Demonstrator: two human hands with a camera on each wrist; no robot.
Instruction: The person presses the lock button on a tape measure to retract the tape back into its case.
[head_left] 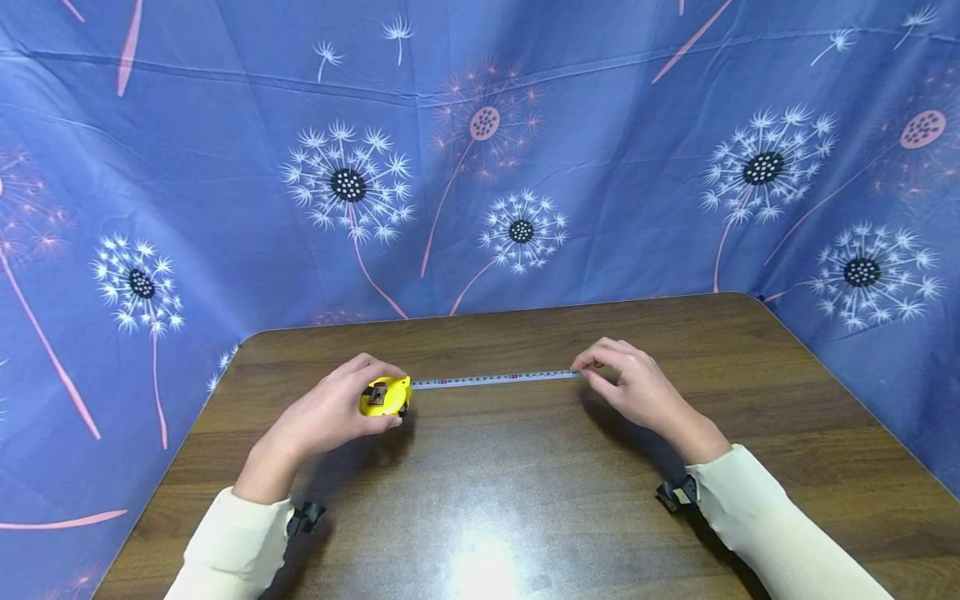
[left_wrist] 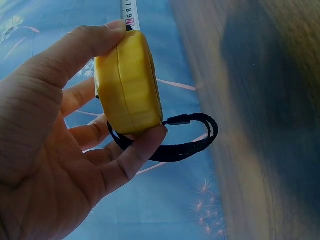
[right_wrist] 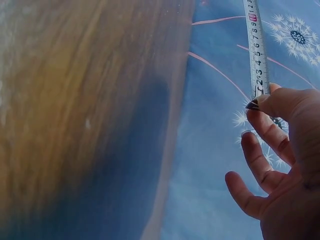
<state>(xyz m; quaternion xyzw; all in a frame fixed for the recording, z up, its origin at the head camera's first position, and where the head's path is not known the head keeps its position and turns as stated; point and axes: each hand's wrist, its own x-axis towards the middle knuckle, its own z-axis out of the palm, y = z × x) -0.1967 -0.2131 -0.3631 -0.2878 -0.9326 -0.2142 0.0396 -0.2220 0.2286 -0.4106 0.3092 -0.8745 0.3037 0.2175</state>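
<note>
A yellow tape measure (head_left: 393, 398) is gripped in my left hand (head_left: 330, 406), thumb and fingers around its case. In the left wrist view the case (left_wrist: 129, 82) stands edge-on, and a black wrist strap (left_wrist: 187, 148) loops from its lower end. The white blade (head_left: 491, 380) runs straight out of the case to the right, above the table. My right hand (head_left: 637, 385) pinches the blade's free end between thumb and fingers. In the right wrist view the dark end hook (right_wrist: 253, 104) shows at the fingertips, with printed numbers along the blade (right_wrist: 257, 55).
Both hands are over a brown wood-grain table (head_left: 480, 467). A blue cloth (head_left: 615, 167) with dandelion prints hangs behind the table and along its sides. Black straps (head_left: 677, 494) sit by the light sleeve cuffs.
</note>
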